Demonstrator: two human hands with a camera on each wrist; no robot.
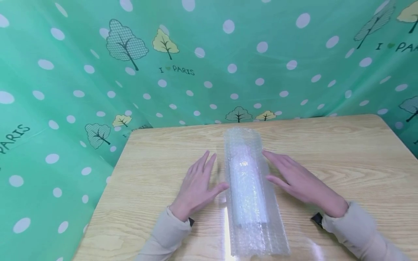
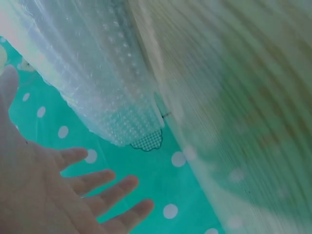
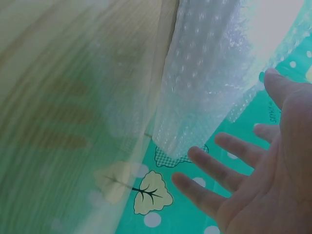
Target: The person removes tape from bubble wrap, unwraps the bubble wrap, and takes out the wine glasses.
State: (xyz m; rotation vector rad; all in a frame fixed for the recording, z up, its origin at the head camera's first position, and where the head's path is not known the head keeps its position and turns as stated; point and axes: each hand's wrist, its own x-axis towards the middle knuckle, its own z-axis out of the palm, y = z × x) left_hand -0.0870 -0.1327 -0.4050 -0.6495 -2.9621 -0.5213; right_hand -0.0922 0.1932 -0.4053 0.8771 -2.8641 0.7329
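Bubble-wrapped bundle (image 1: 246, 192) between the hands

We saw it lying lengthwise on the tabletop (image 1: 346, 148), probably so both sides were reachable; left hand (image 1: 197, 183) and right hand (image 1: 298, 178) flanked it, fingers spread, gripping nothing.

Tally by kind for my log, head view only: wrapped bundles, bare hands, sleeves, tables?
Long, clear bubble-wrap bundle: 1
Bare hands, left hand and right hand: 2
Pale fabric sleeves: 2
Light wood-grain table: 1
Total: 6
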